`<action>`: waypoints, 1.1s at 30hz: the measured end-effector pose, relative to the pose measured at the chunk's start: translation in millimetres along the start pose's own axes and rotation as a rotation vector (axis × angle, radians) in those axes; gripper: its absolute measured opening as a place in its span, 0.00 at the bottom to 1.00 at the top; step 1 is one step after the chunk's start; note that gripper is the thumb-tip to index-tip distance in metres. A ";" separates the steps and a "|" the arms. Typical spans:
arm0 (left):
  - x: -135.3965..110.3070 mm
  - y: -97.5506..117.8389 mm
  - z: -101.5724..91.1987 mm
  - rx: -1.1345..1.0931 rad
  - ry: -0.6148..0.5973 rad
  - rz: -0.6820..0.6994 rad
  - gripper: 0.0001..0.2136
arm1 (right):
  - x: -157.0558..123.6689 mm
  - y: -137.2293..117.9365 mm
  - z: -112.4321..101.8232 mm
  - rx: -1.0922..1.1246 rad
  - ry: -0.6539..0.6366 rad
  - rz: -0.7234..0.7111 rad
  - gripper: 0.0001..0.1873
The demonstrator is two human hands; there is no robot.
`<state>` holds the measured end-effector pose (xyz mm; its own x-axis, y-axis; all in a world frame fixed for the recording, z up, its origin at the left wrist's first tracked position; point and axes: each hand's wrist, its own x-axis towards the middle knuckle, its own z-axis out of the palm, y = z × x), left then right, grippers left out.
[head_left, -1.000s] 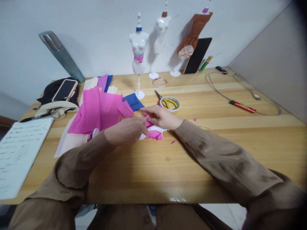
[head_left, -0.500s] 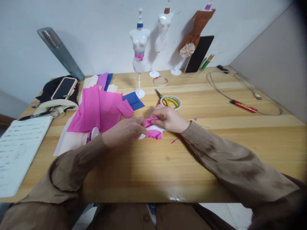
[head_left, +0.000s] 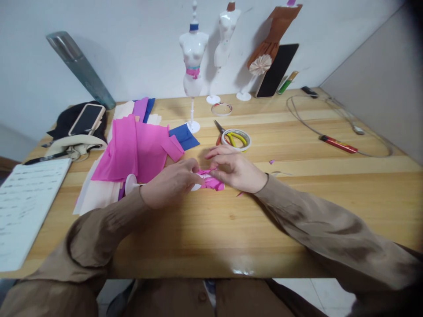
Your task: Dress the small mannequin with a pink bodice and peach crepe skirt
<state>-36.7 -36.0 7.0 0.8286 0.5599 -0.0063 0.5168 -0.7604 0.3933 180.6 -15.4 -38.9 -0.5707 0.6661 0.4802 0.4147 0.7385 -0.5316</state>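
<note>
Pink piece [head_left: 213,182]: on the table [head_left: 231,237], between the two hands, crumpled, with white showing among its folds.
Left hand [head_left: 173,181]: curled at the left end of the pink piece, thumb close to forefinger; the fingers cover what they pinch, so I cannot tell whether it is the pink or the white.
Right hand [head_left: 236,169]: thumb and forefinger pinching the pink piece's upper edge, the other fingers raised and bent.
White disc [head_left: 131,184]: upright beside the left wrist, partly hidden by the sleeve [head_left: 127,211].
Pink cloth [head_left: 139,147]: left of the hands, lying over paler sheets [head_left: 102,196].
Blue cloth [head_left: 185,137]: just right of the pink cloth.
Ring [head_left: 249,140]: beyond the right hand, around the yellow handle of a dark-tipped tool [head_left: 220,127].
Forms: three, standing near the wall; one with a pink waistband [head_left: 193,72], one in a brown dress [head_left: 272,33].
Scraps: a small purple bit [head_left: 271,162] right of the right hand.
Notebook [head_left: 29,211]: at the table's left edge.
</note>
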 end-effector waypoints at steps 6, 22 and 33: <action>1.5 4.8 -5.0 -0.023 0.036 0.047 0.15 | -0.6 -8.2 2.5 0.042 -0.021 -0.010 0.03; -0.7 0.9 4.1 0.048 0.011 0.025 0.14 | -8.5 -22.3 13.4 -0.016 0.114 0.082 0.06; -3.8 10.2 3.6 0.134 -0.066 -0.034 0.14 | -11.7 -22.9 19.0 -0.039 0.126 0.117 0.05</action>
<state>-33.7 -47.1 7.7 0.8204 0.5661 -0.0800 0.5650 -0.7812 0.2657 164.3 -42.1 -45.6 -0.4250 0.7536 0.5015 0.5013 0.6572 -0.5628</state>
